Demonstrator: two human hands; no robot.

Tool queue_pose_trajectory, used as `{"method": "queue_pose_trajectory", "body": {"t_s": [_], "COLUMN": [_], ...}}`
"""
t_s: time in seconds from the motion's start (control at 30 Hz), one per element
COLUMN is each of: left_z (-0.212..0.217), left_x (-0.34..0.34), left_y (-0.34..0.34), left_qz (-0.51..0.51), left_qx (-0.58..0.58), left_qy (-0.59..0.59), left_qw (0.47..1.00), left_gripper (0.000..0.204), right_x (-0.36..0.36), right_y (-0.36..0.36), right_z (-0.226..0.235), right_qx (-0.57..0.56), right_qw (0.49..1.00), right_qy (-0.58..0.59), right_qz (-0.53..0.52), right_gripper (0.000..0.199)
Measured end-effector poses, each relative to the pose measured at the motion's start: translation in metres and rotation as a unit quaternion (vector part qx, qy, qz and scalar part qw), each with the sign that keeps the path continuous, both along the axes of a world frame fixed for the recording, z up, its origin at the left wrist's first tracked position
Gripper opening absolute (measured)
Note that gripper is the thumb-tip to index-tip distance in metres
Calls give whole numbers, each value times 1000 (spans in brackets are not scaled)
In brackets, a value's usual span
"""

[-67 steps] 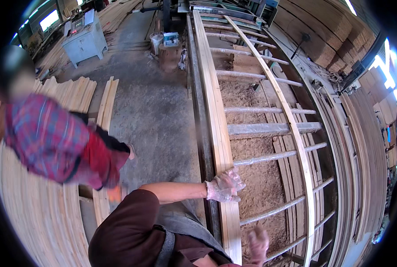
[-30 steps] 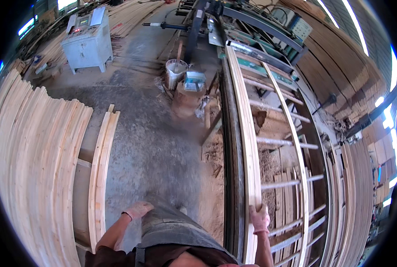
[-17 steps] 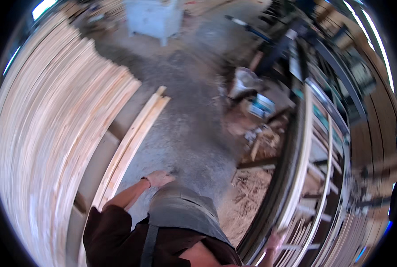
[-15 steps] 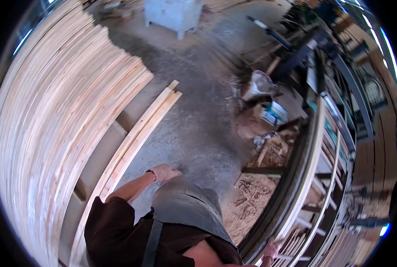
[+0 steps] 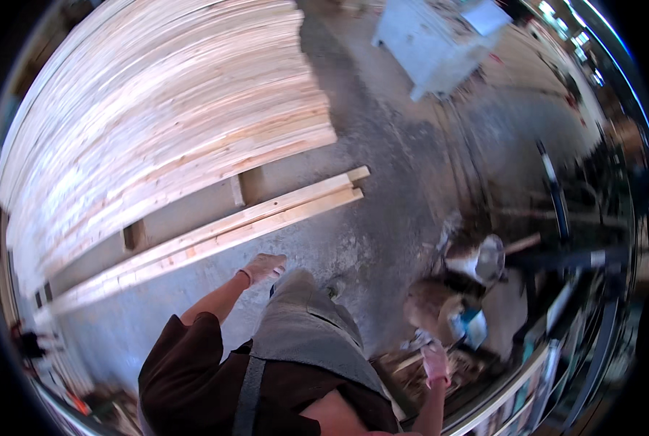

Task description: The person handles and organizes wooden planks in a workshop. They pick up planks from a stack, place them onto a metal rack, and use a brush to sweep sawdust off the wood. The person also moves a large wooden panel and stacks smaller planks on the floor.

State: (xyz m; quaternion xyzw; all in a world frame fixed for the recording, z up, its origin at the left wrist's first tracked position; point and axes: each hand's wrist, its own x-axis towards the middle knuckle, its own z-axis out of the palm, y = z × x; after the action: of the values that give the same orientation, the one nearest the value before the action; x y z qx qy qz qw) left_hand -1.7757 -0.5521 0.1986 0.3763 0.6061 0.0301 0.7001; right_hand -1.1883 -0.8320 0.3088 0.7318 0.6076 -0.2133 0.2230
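Note:
My left hand (image 5: 265,267), in a pale work glove, hangs over the concrete floor beside my apron. Its fingers are loosely stretched and nothing is in them. Nearest to it lie two long pale wooden beams (image 5: 266,216), side by side. My right hand (image 5: 435,361), in a pinkish glove, is low on the right above scrap wood and shavings (image 5: 404,374). Its fingers look loosely extended, and I see nothing held, though they are slightly blurred. A grey apron (image 5: 310,327) covers my front.
A large stack of pale boards (image 5: 179,109) fills the upper left. A white cabinet-like box (image 5: 433,51) stands far right of it. At the right are a whitish bucket (image 5: 481,259), a blue-and-white container (image 5: 471,327) and a metal frame with rails (image 5: 506,389).
My view has turned left, so the board stack and beams now lie more crosswise. My right hand has left the rail of the frame. My left hand still hangs over the floor.

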Motion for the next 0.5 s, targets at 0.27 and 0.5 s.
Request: {"method": "queue_pose_trajectory", "body": {"t_s": [0.27, 0.5], "left_z": [-52, -65], "left_x": [-37, 14], "left_y": [-68, 28], "left_qz": [386, 485], "left_qx": [-92, -156], "left_qy": [50, 3], "left_qw": [917, 860], "left_gripper": [73, 65], "right_x": [-132, -59], "right_y": [439, 598], "right_z": [-52, -104], "right_qx": [4, 82], "right_qw": [861, 870], "right_qy": [443, 203], "right_qz": [-250, 443], "right_gripper": [32, 35]}}
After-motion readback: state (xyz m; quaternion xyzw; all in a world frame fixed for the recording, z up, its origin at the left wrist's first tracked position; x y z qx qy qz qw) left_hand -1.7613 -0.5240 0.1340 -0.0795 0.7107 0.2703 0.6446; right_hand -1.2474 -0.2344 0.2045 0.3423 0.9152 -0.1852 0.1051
